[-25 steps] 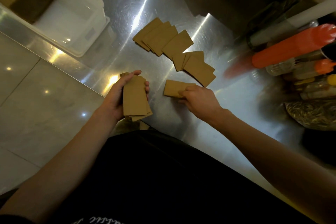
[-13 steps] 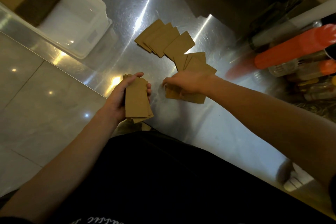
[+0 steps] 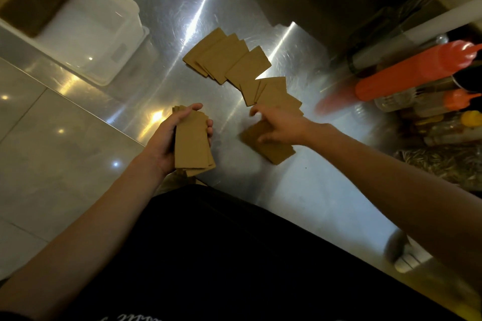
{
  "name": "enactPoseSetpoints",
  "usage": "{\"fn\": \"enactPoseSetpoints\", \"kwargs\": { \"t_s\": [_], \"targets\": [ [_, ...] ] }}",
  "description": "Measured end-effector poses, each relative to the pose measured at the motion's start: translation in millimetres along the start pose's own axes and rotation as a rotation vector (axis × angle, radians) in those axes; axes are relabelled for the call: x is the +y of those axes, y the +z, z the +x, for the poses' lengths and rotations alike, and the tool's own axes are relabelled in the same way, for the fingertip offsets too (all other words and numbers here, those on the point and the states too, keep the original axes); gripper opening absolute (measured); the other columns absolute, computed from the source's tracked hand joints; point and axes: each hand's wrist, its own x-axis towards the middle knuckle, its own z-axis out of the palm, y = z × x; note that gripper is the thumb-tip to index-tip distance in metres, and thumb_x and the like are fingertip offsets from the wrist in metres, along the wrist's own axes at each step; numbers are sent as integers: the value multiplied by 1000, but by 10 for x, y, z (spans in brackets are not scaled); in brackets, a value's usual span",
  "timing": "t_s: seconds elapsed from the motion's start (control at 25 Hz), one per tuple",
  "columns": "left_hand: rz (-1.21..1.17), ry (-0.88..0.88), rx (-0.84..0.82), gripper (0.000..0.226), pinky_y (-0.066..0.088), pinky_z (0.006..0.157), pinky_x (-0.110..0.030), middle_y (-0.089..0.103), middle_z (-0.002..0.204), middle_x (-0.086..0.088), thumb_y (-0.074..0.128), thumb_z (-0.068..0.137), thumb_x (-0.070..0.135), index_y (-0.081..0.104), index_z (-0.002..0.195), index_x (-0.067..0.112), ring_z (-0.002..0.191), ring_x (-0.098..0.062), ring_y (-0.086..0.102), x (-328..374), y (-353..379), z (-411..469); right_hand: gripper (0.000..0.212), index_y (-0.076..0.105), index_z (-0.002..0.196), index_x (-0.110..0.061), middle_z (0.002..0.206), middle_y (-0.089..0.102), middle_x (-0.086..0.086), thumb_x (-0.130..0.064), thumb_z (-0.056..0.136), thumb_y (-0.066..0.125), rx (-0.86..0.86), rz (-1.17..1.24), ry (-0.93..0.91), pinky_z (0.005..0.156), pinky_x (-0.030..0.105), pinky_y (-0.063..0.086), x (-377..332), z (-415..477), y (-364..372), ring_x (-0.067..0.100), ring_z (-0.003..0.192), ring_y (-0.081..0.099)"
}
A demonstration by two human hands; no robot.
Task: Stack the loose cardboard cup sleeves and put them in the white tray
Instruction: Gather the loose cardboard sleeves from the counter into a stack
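Left hand (image 3: 167, 141): at 9 o'clock from frame centre. I record fingers and thumb curled round the long edges of the held stack, a firm hold.
Held stack (image 3: 192, 143): several brown cardboard sleeves, edges slightly out of line, long axis running 12 to 6 o'clock, raised above the near edge of the counter.
Right hand (image 3: 283, 128): at 3 o'clock from the left hand, forefinger stretched toward 10 o'clock, palm over the small pile. The hand is blurred; I cannot tell whether it pinches the pile or merely lies on it.
Small pile (image 3: 273, 154): a few sleeves flat on the counter, showing out at 6 o'clock from under the right hand.
Loose sleeves (image 3: 229, 60): an overlapping fan lying flat at 12 o'clock from the right hand, its near end just beside the fingertips.
White tray (image 3: 114, 41): at 10 o'clock in the frame, on the counter, well apart from both hands.
Packed sleeves (image 3: 28, 2): brown blocks in the tray's far corner.
Steel counter (image 3: 182, 8): bright, scuffed, bearing all the above.
Orange bottles (image 3: 417, 70): at 2 o'clock, among other containers.
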Motion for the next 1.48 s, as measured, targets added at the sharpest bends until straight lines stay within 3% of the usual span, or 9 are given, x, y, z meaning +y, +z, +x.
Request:
{"fn": "enactPoseSetpoints", "kwargs": {
  "t_s": [0.2, 0.44, 0.6, 0.76, 0.84, 1.0, 1.2, 1.32, 1.48],
  "targets": [
    [17, -17, 7, 35, 55, 77, -38, 67, 100, -14, 63, 89, 33, 57, 121, 20, 86, -25, 66, -17, 35, 31, 87, 25, 149, -25, 146, 42, 13, -35, 80, 76, 67, -71, 182, 105, 48, 39, 372, -53, -469, 36, 130, 44],
    [23, 1, 9, 33, 57, 74, -37, 67, 97, -15, 60, 91, 32, 56, 121, 19, 83, -26, 66, -14, 72, -18, 82, 22, 150, -14, 153, 31, 13, -31, 86, 71, 79, -164, 239, 110, 43, 33, 283, 172, -473, 35, 137, 37],
    [10, 12, 11, 29, 57, 72, -36, 67, 96, -14, 57, 93, 31, 56, 119, 19, 82, -25, 66, -25, 41, -54, 89, 20, 147, -12, 149, 28, 15, -33, 81, 76, 176, -197, 240, 106, 44, 40, 305, 283, -311, 37, 129, 44],
    [24, 2, 11, 27, 56, 74, -37, 66, 97, -15, 58, 92, 31, 57, 117, 19, 84, -25, 65, -55, 26, -55, 97, 22, 146, -13, 143, 33, 17, -42, 74, 80, 262, -135, 396, 106, 47, 40, 410, 348, -252, 38, 127, 44],
    [26, 2, 9, 28, 56, 74, -37, 66, 97, -15, 58, 92, 31, 57, 117, 19, 84, -26, 65, -61, 26, -56, 93, 23, 145, -13, 142, 39, 17, -41, 75, 78, 283, -97, 427, 106, 48, 39, 444, 340, -249, 38, 129, 44],
    [18, 0, 7, 27, 56, 74, -37, 66, 97, -15, 59, 92, 31, 57, 117, 19, 83, -26, 65, -60, 28, -63, 61, 40, 137, -12, 133, 53, 14, -42, 89, 63, 372, 11, 418, 103, 43, 41, 343, 176, -325, 34, 120, 53],
    [35, 13, 22, 26, 57, 71, -36, 67, 93, -14, 56, 93, 31, 58, 116, 19, 79, -24, 67, -47, 60, -84, 27, 56, 106, -23, 94, 65, 4, -37, 85, 63, 455, -124, 229, 77, 37, 54, 47, -213, -144, 25, 84, 61],
    [43, 8, 18, 27, 57, 72, -36, 67, 94, -15, 56, 93, 31, 58, 117, 19, 79, -25, 67, -41, 72, -82, 28, 59, 106, -21, 95, 66, 4, -37, 85, 66, 336, -123, 175, 79, 34, 52, -51, -249, 34, 22, 83, 60],
    [56, -1, 4, 28, 56, 73, -36, 67, 95, -14, 59, 91, 31, 58, 117, 19, 81, -25, 66, -57, 69, -85, 41, 65, 112, -13, 105, 61, 0, -37, 80, 76, 165, 187, 176, 83, 29, 45, -33, -281, -137, 19, 94, 58]
  ]
}}
